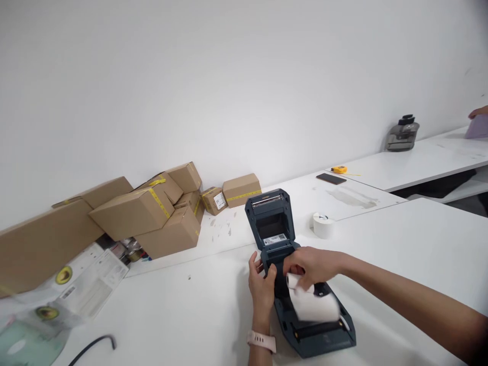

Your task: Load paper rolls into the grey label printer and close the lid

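A dark blue label printer [316,341] lies on the white table with its lid [269,216] tilted up. My left hand [262,284], with a pale pink watch band on its wrist, grips the printer's left side, thumb over the inner edge. Inside the open body my right hand [307,265] has its fingers closed on a small roll of white label paper [293,281]. A loose strip of the paper curls from the roll toward the printer's front, slightly blurred. The right fingertips are partly hidden. Just behind the printer, to the right, stands another white label roll [323,226].
Cardboard boxes [129,211] are piled at the back left. Clear plastic bags [49,310] and a black cable [91,348] lie at front left. Toward the back right are a phone [331,179], a yellow tape measure [339,170] and a dark jug [403,134]. Another person's hand [479,112] shows far right.
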Available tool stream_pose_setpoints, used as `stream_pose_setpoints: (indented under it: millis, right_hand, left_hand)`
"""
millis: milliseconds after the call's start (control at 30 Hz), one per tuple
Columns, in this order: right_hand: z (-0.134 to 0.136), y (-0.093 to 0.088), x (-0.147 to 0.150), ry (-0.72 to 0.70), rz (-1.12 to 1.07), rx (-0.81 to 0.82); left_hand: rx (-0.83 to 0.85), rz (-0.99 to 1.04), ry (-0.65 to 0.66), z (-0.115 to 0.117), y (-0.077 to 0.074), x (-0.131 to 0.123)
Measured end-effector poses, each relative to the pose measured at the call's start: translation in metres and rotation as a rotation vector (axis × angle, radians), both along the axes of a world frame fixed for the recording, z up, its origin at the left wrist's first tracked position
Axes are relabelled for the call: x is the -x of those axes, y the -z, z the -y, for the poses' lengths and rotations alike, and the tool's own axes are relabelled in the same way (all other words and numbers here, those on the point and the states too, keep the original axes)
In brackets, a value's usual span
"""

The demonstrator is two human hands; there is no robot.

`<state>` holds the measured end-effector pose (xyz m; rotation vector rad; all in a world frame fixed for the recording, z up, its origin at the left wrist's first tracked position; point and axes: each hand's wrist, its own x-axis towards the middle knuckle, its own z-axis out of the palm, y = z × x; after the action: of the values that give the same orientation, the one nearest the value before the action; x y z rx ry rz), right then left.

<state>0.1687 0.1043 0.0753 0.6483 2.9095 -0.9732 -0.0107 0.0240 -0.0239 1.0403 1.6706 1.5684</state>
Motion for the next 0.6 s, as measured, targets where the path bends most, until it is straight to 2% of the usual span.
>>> stream_pose_setpoints:
  millis: [67, 167, 400, 600]
  right_hand:
    - [-0.001, 0.008, 0.017, -0.039, 0.073, -0.124]
    - [-0.003, 0.019, 0.029, -0.082, 0.136, -0.207]
    - [-0.005, 0.033, 0.035, -0.079, 0.124, -0.275]
    - [-0.012, 0.048, 0.034, -0.020, -0.006, -0.242]
  left_hand:
    - [0.023, -0.033, 0.001, 0.001, -0.004, -0.001]
    - [0.078, -0.101, -0.001, 0.003, -0.012, -0.004]
    - [0.089, -0.154, -0.017, 0.003, -0.017, -0.010]
    - [0.088, -0.177, -0.012, 0.004, -0.015, -0.011]
